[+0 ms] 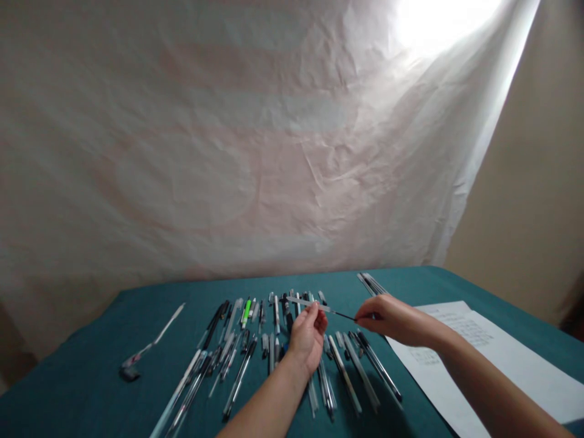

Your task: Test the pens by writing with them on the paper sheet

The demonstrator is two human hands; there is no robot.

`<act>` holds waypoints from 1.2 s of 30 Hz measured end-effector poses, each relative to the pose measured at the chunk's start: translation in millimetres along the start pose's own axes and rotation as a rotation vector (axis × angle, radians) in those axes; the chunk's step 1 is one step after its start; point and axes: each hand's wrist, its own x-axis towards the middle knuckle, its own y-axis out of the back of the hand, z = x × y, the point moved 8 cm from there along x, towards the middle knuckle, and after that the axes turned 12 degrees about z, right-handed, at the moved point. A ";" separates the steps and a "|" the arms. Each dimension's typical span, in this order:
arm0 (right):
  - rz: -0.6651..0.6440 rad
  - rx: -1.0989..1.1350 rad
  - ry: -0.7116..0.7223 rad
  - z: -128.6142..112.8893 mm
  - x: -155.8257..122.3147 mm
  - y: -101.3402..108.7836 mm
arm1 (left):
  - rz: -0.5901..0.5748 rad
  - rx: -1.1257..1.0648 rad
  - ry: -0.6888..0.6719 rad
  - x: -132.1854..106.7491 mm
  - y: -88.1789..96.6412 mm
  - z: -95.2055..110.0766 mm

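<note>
Above the middle of the table, my left hand (309, 340) pinches a pale, see-through pen barrel (298, 300) that points to the upper left. From the barrel's right end runs a thin dark refill (343, 316). Its far end is between the closed fingertips of my right hand (387, 316). Whether the refill's other end is inside the barrel or only against it, I cannot tell. Beneath and around my hands lie rows of pens, barrels and caps, among them a pen with a black end (378, 365) and a bright green pen (246, 311).
Written paper sheets (511, 353) lie at the right, under my right forearm. A bundle of thin refills or tubes (371, 283) is at the back right. Far left on the teal cloth (91, 347) is a whitish strip with a dark end (152, 344). Behind hangs a pale sheet (274, 152).
</note>
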 end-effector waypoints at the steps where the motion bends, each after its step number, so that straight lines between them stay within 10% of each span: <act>1: 0.001 -0.005 0.000 0.6 0.0 -0.1 | -0.008 0.008 0.002 -1.5 -1.0 -1.0; 18: 0.517 0.174 -0.114 18.2 23.0 18.4 | -0.045 -0.011 0.108 -10.7 -2.4 -15.8; 27: 0.281 -0.042 -0.146 65.7 70.7 -70.4 | -0.013 -0.070 0.035 -3.8 3.3 -9.8; 36: 0.218 -0.139 -0.140 63.0 84.6 -90.4 | -0.027 -0.030 0.014 -4.3 4.1 -12.0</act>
